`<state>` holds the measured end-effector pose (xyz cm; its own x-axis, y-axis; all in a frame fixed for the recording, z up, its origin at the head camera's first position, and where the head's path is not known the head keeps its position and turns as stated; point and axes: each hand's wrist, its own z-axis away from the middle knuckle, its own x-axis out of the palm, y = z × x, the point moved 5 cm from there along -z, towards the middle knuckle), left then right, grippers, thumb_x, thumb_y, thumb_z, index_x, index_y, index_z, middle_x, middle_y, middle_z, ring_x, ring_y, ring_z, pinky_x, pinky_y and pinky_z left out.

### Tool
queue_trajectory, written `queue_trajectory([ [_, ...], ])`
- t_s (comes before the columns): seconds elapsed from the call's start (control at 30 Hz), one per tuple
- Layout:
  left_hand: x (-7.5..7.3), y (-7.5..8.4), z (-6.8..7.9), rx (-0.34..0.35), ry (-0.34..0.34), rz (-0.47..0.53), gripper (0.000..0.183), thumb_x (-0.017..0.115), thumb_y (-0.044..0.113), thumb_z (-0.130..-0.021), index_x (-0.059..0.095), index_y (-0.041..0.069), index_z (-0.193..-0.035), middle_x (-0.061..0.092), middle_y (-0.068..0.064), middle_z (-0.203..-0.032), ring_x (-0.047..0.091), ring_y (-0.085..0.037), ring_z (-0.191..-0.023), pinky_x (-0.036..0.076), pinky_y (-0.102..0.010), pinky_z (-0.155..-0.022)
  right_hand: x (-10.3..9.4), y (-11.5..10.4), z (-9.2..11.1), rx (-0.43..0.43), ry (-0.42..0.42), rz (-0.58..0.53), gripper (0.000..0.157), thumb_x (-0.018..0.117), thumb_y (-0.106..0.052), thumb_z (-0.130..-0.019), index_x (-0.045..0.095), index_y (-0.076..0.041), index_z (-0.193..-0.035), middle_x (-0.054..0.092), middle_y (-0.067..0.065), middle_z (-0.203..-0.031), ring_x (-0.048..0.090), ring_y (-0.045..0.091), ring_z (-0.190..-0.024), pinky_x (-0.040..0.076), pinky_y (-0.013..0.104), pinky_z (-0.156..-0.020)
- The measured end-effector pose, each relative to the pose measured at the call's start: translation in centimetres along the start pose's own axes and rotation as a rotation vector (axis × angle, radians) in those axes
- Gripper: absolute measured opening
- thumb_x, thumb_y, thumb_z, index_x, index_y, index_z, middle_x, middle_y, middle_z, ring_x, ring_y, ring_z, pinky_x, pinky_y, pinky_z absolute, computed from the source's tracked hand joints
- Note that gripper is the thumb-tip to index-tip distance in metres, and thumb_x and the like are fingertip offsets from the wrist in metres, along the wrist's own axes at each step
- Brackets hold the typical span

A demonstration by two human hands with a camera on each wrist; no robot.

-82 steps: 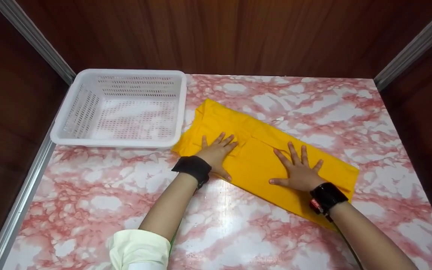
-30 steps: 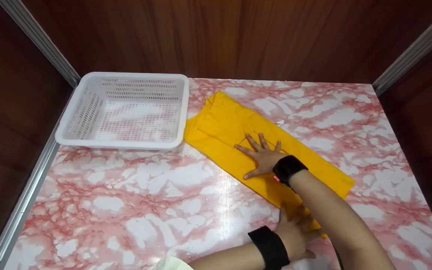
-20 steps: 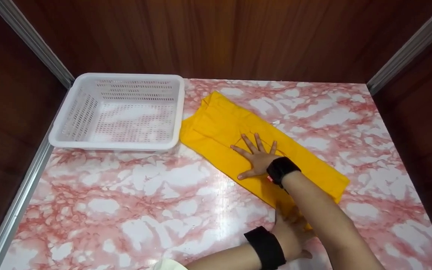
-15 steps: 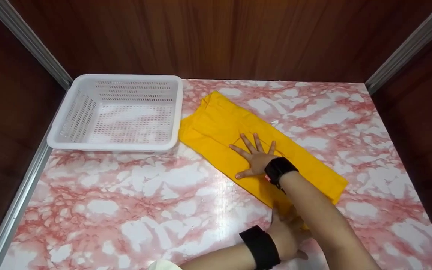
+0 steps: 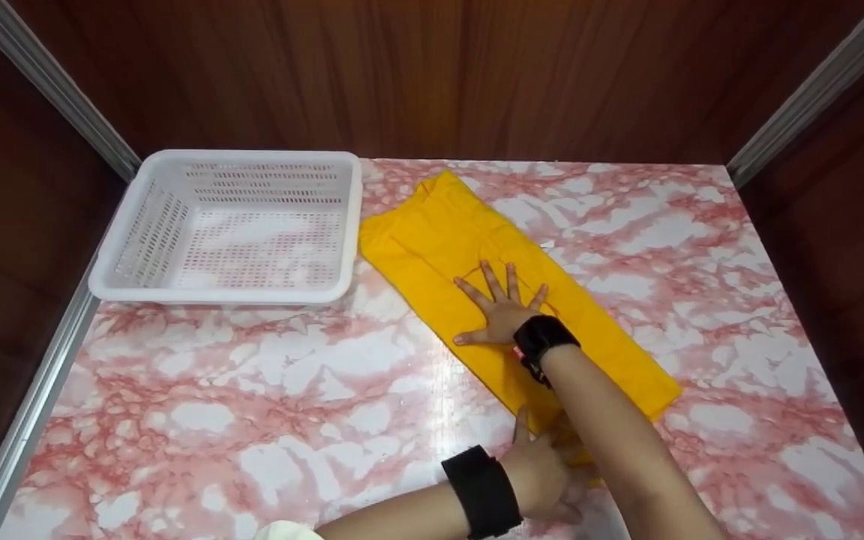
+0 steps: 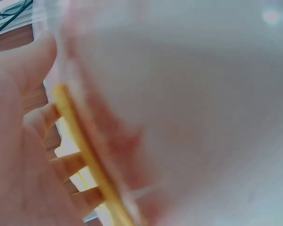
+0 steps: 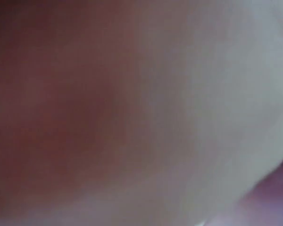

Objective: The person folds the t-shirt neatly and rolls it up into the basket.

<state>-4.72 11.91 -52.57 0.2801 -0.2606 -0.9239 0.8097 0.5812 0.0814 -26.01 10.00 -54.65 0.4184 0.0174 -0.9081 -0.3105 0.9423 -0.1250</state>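
Note:
A folded yellow garment (image 5: 597, 330) lies flat and slanted on the marbled tabletop, its far end near the basket. My right hand (image 5: 503, 315) rests on its middle with fingers spread. At the near end, my left hand (image 5: 541, 472) touches the garment's edge, partly hidden by the right forearm. In the left wrist view, straight fingers of the left hand (image 6: 33, 132) meet the edge of the yellow garment (image 6: 85, 146), the thumb standing apart from it. The right wrist view is too blurred and close to show what the right hand touches.
A white perforated plastic basket (image 5: 226, 294) stands at the back left, close to the garment's far end. Dark wood-grain panels (image 5: 432, 82) with metal edge strips bound the marbled table (image 5: 267, 405) at the back and both sides.
The left hand has gone from the garment's far end to its near end; the right hand has slid left to its middle. The garment has turned a little and now slants more steeply.

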Motion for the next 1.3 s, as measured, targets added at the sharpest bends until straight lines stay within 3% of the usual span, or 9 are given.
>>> queue_trajectory([
  [0.13, 0.0, 0.2, 0.3, -0.047, 0.074, -0.018, 0.059, 0.032, 0.068, -0.080, 0.017, 0.051, -0.135, 0.021, 0.016, -0.143, 0.013, -0.018, -0.132, 0.012, -0.063, -0.098, 0.0, -0.2, -0.5, 0.054, 0.005, -0.025, 0.097, 0.029, -0.092, -0.045, -0.019, -0.061, -0.124, -0.038, -0.007, -0.139, -0.037, 0.035, -0.122, -0.023, 0.072, -0.070],
  [0.23, 0.2, 0.2, 0.3, -0.065, 0.137, 0.001, 0.068, 0.033, 0.067, -0.080, 0.009, 0.042, -0.140, 0.005, 0.013, -0.148, 0.004, -0.018, -0.133, 0.011, -0.061, -0.099, 0.2, -0.5, -1.0, 0.080, 0.017, -0.039, 0.097, 0.026, -0.093, -0.044, -0.021, -0.061, -0.122, -0.039, -0.007, -0.139, -0.038, 0.035, -0.122, -0.024, 0.072, -0.068],
  [0.5, 1.0, -0.7, 0.0, -0.093, 0.054, 0.024, 0.061, 0.019, 0.067, -0.084, 0.009, 0.043, -0.139, 0.000, 0.020, -0.147, 0.001, -0.014, -0.134, 0.009, -0.062, -0.099, 0.2, -1.1, -2.1, 0.143, 0.041, -0.082, 0.097, 0.025, -0.093, -0.042, -0.022, -0.062, -0.121, -0.041, -0.006, -0.137, -0.039, 0.034, -0.121, -0.024, 0.072, -0.066],
  [0.73, 0.8, -1.6, 0.0, -0.147, 0.112, 0.052, 0.048, 0.038, 0.048, -0.090, 0.028, 0.040, -0.135, 0.016, 0.017, -0.144, 0.012, -0.014, -0.132, 0.013, -0.066, -0.095, 0.1, -1.9, -2.4, 0.175, 0.037, -0.107, 0.098, 0.026, -0.094, -0.043, -0.023, -0.062, -0.121, -0.041, -0.004, -0.137, -0.039, 0.037, -0.120, -0.022, 0.073, -0.066],
  [1.0, 0.8, -2.8, -0.4, -0.237, 0.174, 0.110, 0.051, 0.035, 0.057, -0.087, 0.026, 0.037, -0.133, 0.027, 0.017, -0.136, 0.020, -0.015, -0.128, 0.009, -0.075, -0.086, -1.1, -2.8, -2.0, 0.227, 0.038, -0.141, 0.098, 0.026, -0.092, -0.050, -0.020, -0.055, -0.128, -0.039, 0.001, -0.139, -0.035, 0.040, -0.123, -0.014, 0.078, -0.071],
  [1.2, 0.9, -3.6, 0.2, -0.235, 0.166, 0.177, 0.057, 0.031, 0.060, -0.087, 0.022, 0.037, -0.138, 0.024, 0.015, -0.142, 0.018, -0.016, -0.131, 0.005, -0.076, -0.085, -0.7, -2.5, -3.0, 0.287, 0.071, -0.182, 0.098, 0.023, -0.094, -0.045, -0.022, -0.058, -0.125, -0.042, -0.001, -0.137, -0.038, 0.040, -0.119, -0.019, 0.076, -0.067],
  [1.3, 1.1, -3.8, 1.0, -0.232, 0.130, 0.118, 0.057, 0.026, 0.063, -0.086, 0.020, 0.042, -0.138, 0.021, 0.016, -0.144, 0.017, -0.016, -0.133, 0.005, -0.075, -0.088, -0.1, -2.1, -3.8, 0.307, 0.100, -0.191, 0.098, 0.019, -0.096, -0.040, -0.025, -0.060, -0.121, -0.045, -0.003, -0.134, -0.043, 0.038, -0.115, -0.022, 0.073, -0.064],
])
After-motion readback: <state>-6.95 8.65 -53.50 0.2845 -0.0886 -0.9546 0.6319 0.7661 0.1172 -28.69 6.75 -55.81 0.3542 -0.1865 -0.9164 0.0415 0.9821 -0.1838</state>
